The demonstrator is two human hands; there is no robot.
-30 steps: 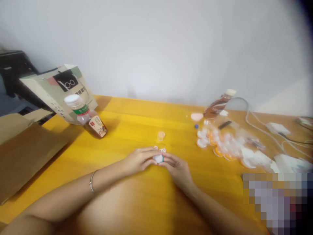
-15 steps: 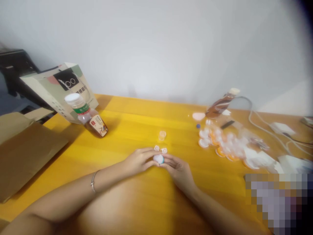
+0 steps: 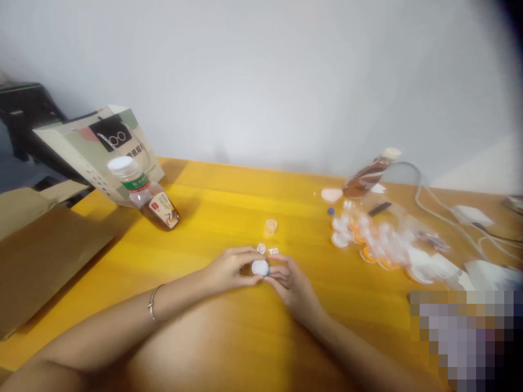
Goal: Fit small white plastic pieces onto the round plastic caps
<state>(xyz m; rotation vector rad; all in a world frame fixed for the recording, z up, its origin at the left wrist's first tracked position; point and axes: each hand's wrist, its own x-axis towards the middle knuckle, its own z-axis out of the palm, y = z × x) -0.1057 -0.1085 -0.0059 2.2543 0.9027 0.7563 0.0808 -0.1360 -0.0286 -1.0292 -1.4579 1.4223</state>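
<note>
A small round white case with a blue rim [image 3: 260, 267] is held just above the table between my two hands. My left hand [image 3: 231, 268] pinches it from the left, thumb below and fingers above. From the right, my right hand [image 3: 295, 286] grips its blue edge with thumb and fingers. Right behind the fingertips lie two small white pieces with cut-out holes, a round one [image 3: 261, 248] and another [image 3: 273, 251] partly hidden by the right fingers. Farther back is a pair of clear, pale orange round pieces [image 3: 270, 227].
A tea bottle [image 3: 161, 209] leans before a paper bag [image 3: 122, 141] at left, near brown cardboard [image 3: 53, 261]. At right lie a heap of white and orange round pieces [image 3: 376, 239], a blue cap [image 3: 330, 211], another bottle [image 3: 365, 177] and cables [image 3: 441, 201].
The case has shifted slightly left and turned, so its white face shows more fully. Both hands have moved a little with it, still gripping.
</note>
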